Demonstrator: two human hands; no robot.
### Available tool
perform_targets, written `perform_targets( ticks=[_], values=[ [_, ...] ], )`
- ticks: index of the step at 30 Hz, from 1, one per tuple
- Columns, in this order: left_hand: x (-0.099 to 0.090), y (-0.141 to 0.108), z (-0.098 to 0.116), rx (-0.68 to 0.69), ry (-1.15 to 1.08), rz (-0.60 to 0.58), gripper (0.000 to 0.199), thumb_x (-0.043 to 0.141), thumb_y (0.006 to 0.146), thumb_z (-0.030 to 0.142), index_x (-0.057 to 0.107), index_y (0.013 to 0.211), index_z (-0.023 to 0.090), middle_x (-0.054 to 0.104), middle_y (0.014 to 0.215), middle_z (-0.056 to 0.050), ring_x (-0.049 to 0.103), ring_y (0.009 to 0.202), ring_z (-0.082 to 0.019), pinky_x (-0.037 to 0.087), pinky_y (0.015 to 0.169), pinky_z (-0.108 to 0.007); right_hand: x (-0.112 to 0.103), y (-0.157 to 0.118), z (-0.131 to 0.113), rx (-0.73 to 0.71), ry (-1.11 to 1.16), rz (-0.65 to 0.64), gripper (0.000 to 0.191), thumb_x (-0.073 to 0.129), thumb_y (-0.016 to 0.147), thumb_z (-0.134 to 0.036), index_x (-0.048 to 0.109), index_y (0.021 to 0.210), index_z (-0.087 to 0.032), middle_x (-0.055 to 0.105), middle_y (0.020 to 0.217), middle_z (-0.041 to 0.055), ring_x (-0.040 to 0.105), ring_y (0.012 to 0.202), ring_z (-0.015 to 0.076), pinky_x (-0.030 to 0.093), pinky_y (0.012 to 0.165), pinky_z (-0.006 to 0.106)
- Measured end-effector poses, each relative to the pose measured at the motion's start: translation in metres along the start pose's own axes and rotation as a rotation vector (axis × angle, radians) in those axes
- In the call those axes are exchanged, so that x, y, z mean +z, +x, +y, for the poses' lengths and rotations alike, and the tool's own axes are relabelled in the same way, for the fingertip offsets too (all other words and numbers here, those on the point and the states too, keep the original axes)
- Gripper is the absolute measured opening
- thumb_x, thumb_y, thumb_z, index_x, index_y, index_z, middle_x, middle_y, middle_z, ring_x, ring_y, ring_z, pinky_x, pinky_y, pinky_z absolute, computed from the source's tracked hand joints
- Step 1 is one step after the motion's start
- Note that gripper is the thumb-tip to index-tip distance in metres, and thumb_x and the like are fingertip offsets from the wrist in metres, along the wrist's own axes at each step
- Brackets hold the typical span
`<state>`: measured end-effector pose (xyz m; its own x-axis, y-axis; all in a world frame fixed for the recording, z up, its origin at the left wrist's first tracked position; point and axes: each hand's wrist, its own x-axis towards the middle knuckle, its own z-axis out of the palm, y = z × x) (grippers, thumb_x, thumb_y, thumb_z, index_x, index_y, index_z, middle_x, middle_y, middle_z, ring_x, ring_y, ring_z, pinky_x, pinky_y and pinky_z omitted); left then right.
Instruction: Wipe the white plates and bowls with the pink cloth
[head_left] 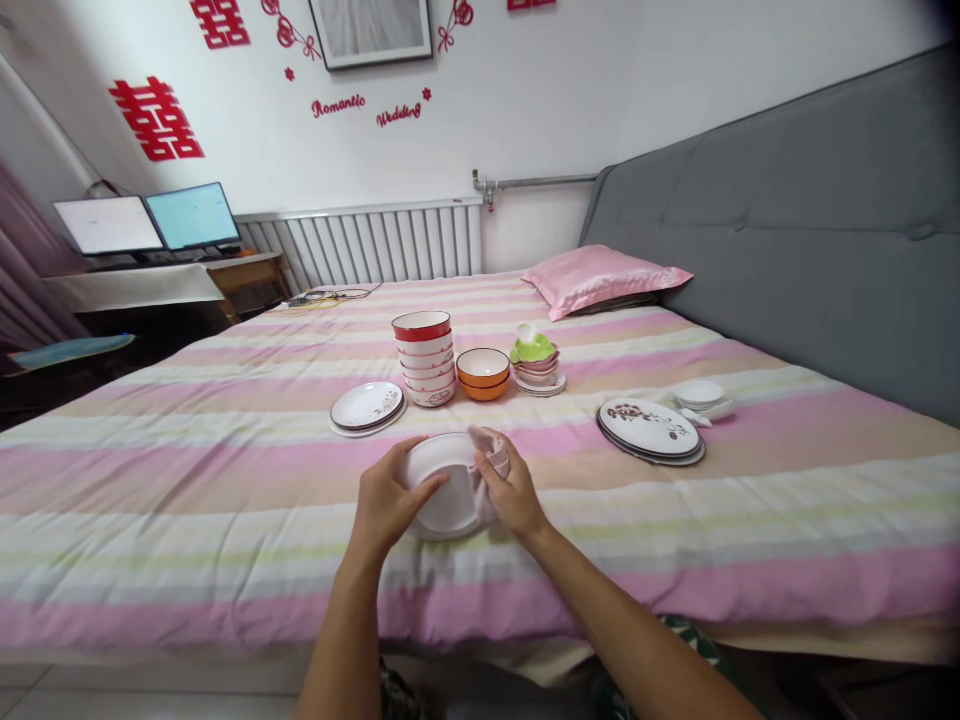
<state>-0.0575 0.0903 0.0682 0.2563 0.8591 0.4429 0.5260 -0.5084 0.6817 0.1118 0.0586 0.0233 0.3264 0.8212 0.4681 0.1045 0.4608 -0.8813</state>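
Note:
A white plate (442, 508) is held up over the front of the bed, its plain side toward me. My left hand (394, 495) is closed on the plate's left rim, thumb across its face. In my right hand (514, 490) a pale pink cloth (489, 445) is bunched and pressed against the right rim. Just beyond the plate, a short stack of flower-patterned plates (366, 405) lies to the left. Behind stand a tall stack of red and white bowls (426, 365) and two orange bowls (484, 380), one inside the other.
Small dishes topped by a green leaf-shaped one (532, 348) stand right of the bowls. Farther right are oval plates (649, 428) and small white dishes (701, 393). A pink pillow (600, 275) lies by the grey headboard (787, 220). Striped bedding (225, 520) covers the bed.

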Motion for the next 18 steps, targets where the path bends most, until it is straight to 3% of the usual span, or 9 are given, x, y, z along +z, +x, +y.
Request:
perform_targets(
  ticks=[4,8,13,18],
  values=[
    [0.007,0.000,-0.003,-0.127,-0.147,-0.013,0.045,0.072,0.063,0.043,0.061,0.099,0.018,0.068,0.093,-0.006,0.062,0.083,-0.022,0.049,0.072,-0.031,0.001,0.000,0.003,0.107,0.054,0.049,0.039,0.055,0.082,-0.042,0.059,0.112,-0.017,0.065,0.113,0.0094,0.058,0.106,0.0212,0.041,0.096,0.036],
    [0.012,-0.002,-0.003,-0.253,-0.364,0.056,0.048,0.076,0.059,0.041,0.061,0.097,0.015,0.067,0.091,-0.006,0.061,0.081,-0.021,0.049,0.068,-0.030,0.002,-0.001,0.007,0.267,0.133,0.086,0.045,0.060,0.077,-0.048,0.063,0.109,-0.016,0.068,0.107,0.0089,0.061,0.101,0.0225,0.044,0.092,0.035],
    [0.014,-0.003,-0.001,-0.386,-0.602,0.262,0.051,0.080,0.052,0.036,0.061,0.093,0.014,0.065,0.084,-0.003,0.058,0.072,-0.016,0.047,0.062,-0.026,0.002,0.003,0.005,0.469,0.355,0.152,0.053,0.066,0.070,-0.049,0.062,0.112,-0.017,0.069,0.103,0.0064,0.062,0.099,0.0216,0.047,0.086,0.031],
    [0.043,-0.005,0.012,-0.419,-0.878,0.471,0.049,0.080,0.054,0.035,0.058,0.093,0.015,0.063,0.084,0.000,0.057,0.070,-0.011,0.046,0.065,-0.024,-0.011,0.014,0.001,0.440,0.436,0.251,0.052,0.069,0.068,-0.046,0.061,0.110,-0.018,0.068,0.105,0.0053,0.061,0.102,0.0208,0.048,0.085,0.030]
  ],
)
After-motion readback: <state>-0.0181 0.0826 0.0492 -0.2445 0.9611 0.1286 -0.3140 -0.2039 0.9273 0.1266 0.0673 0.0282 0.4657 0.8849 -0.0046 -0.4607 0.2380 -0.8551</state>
